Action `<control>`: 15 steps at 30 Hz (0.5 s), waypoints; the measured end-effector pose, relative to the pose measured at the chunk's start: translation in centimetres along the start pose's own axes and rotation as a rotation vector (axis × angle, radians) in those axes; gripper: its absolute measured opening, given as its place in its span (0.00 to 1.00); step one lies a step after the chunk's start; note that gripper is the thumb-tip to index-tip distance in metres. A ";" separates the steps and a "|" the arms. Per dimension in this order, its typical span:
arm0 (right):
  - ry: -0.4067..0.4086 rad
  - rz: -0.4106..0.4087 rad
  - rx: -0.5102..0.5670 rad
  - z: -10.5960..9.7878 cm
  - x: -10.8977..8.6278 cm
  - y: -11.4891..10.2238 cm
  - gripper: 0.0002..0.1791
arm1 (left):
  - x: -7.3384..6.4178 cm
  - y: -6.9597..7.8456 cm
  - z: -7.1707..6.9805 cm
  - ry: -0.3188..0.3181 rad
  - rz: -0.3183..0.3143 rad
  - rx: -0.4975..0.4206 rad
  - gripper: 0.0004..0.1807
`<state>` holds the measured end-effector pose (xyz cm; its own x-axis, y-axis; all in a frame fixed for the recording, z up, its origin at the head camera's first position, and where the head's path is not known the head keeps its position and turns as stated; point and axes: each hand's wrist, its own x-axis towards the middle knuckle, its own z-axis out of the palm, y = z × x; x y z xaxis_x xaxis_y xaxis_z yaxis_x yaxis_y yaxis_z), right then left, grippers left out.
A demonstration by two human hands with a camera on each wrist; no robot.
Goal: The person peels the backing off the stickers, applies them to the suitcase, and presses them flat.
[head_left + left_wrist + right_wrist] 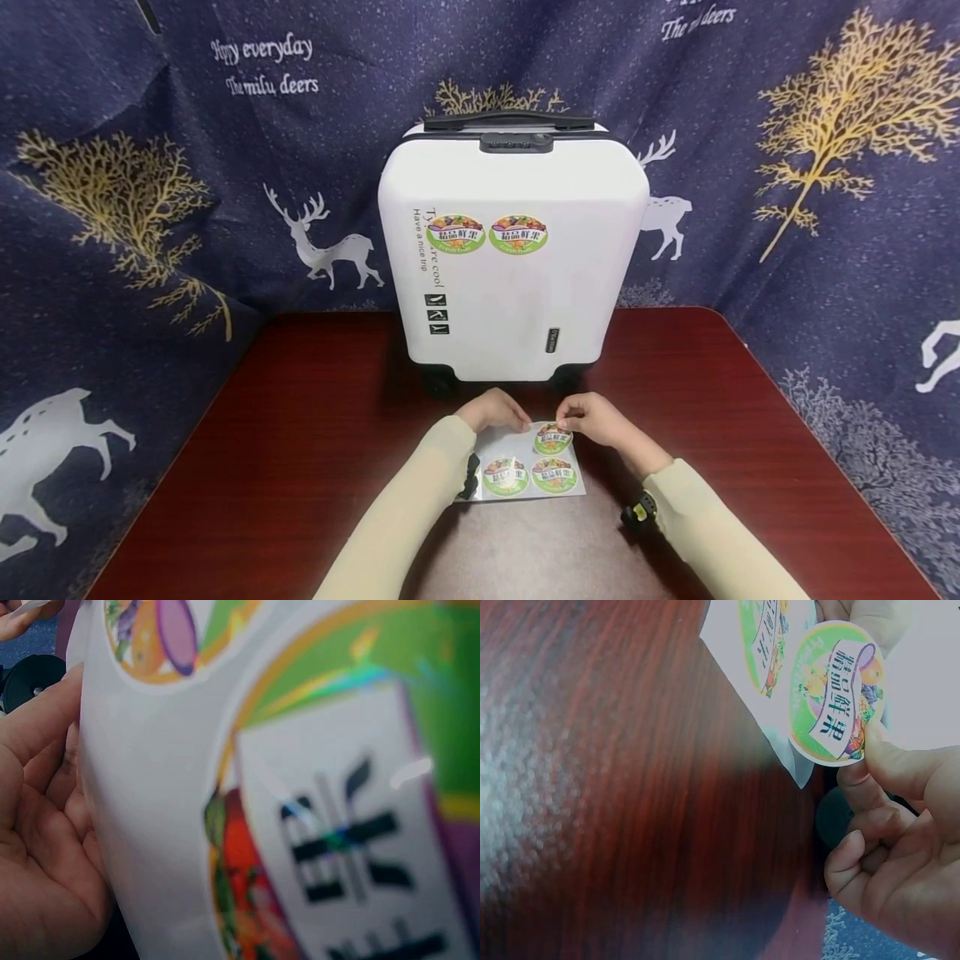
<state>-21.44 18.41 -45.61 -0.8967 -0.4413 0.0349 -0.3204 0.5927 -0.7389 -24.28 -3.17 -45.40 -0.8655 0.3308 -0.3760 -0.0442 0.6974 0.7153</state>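
A white sticker sheet (pixel 495 443) with oval fruit-label stickers is held just above the table in front of the suitcase. My left hand (pixel 495 410) grips its far edge; in the left wrist view the fingers (pixel 45 727) are behind the sheet. Thumb and index finger of my right hand (pixel 596 418) pinch one oval fruit sticker (pixel 836 697) by its edge, at the sheet's far right corner. That sticker stands lifted at the pinched side; whether it is wholly off the backing I cannot tell. Two more stickers, a left one (pixel 506 476) and a right one (pixel 555 475), lie flat on the sheet.
Upright behind the hands stands a white suitcase (pixel 517 308) with a black handle (pixel 510 122). Its upper front bears a left fruit sticker (pixel 456 234) and a right one (pixel 518 234), side by side. Beneath is a dark red table (pixel 315 433), with a blue deer-patterned cloth (pixel 322 158) behind.
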 end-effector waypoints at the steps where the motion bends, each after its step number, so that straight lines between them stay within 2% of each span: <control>1: 0.003 0.001 -0.002 0.0 0.0 0.0 0.04 | 0.0 0.0 0.0 -0.001 -0.001 0.000 0.09; 9: 0.019 0.018 0.001 0.0 0.0 0.0 0.04 | -0.3 0.2 0.0 0.005 -0.005 0.006 0.09; 15: 0.015 0.009 -0.001 -0.1 0.1 0.2 0.04 | 0.1 0.0 0.0 0.005 -0.009 0.008 0.08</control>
<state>-21.65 18.60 -45.69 -0.9040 -0.4258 0.0386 -0.3127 0.5971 -0.7387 -24.38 -3.10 -45.45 -0.8676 0.3211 -0.3796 -0.0482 0.7056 0.7070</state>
